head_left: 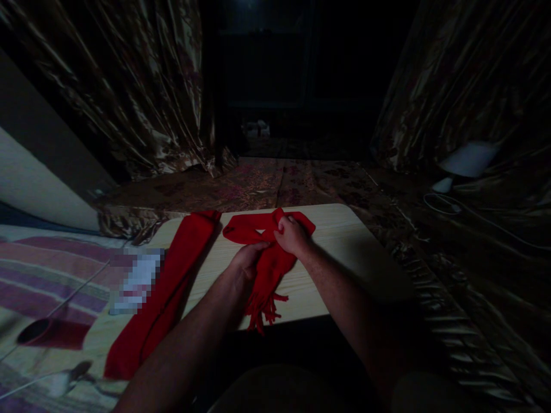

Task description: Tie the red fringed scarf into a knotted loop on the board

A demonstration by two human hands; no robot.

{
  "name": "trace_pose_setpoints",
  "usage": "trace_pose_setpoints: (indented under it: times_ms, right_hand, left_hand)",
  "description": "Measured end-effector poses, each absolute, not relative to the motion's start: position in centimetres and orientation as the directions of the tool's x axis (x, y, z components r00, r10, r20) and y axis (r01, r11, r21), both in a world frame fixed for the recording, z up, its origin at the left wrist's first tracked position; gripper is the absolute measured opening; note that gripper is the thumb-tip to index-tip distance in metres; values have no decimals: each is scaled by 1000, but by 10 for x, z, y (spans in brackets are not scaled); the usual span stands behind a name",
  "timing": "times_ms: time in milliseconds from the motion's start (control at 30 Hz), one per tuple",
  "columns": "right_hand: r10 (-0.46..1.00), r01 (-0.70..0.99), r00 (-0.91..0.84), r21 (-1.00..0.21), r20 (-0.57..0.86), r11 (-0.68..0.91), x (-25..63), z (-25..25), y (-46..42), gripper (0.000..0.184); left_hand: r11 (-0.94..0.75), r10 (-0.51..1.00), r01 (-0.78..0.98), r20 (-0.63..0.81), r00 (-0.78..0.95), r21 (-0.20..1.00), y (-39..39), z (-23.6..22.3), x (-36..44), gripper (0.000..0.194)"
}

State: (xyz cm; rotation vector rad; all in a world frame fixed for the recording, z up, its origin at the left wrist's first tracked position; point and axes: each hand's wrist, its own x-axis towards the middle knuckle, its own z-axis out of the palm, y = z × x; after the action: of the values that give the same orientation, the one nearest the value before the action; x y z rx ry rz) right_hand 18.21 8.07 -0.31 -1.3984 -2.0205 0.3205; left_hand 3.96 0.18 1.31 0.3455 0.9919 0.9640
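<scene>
A long red scarf (172,287) lies on a pale wooden tabletop (344,241). One end runs down the left side; the other end is looped at the table's far middle, its fringe (264,310) hanging toward the near edge. My right hand (293,234) is closed, pinching a fold of the scarf at the loop. My left hand (247,258) rests on the scarf just below the loop, fingers pressed on the cloth and partly hidden.
A striped cloth (51,269) covers the surface to the left. Shiny patterned curtains (138,92) hang left and right. A white lamp-like object (465,160) and cable (443,203) lie at the right. A blurred white patch (140,281) sits beside the scarf.
</scene>
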Motion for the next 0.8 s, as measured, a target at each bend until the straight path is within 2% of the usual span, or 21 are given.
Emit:
trace_pose_setpoints:
  times_ms: [133, 200, 300, 367, 500, 567, 700, 800]
  right_hand:
    - [873, 686, -208, -570, 442, 452, 186, 3, 92, 18]
    - [847, 685, -149, -565, 510, 460, 188, 10, 98, 16]
    - [816, 713, -15, -567, 577, 414, 187, 23, 108, 13]
    - [827, 728, -6, -564, 562, 389, 184, 30, 114, 15]
    - [862, 701, -245, -534, 444, 474, 172, 37, 122, 30]
    - [872, 657, -363, -573, 329, 490, 167, 41, 126, 32]
    - [875, 620, -483, -701, 11, 352, 162, 52, 138, 23]
    - [837, 620, -535, -726, -112, 299, 161, 58, 148, 12]
  left_hand:
    - [520, 835, -517, -532, 141, 680, 11, 1, 39, 23]
    - [473, 860, -541, -499, 110, 695, 10, -3, 39, 22]
    - [401, 891, -575, -449, 65, 713, 9, -7, 40, 24]
    - [345, 912, -595, -408, 31, 726, 9, -8, 41, 22]
    - [262, 938, -615, -347, -19, 744, 11, -9, 42, 17]
    - [245, 946, -630, -325, -12, 737, 12, -9, 43, 17]
    - [231, 953, -665, -303, 9, 710, 14, -10, 43, 23]
    - [231, 948, -665, -318, -10, 710, 16, -12, 45, 22]
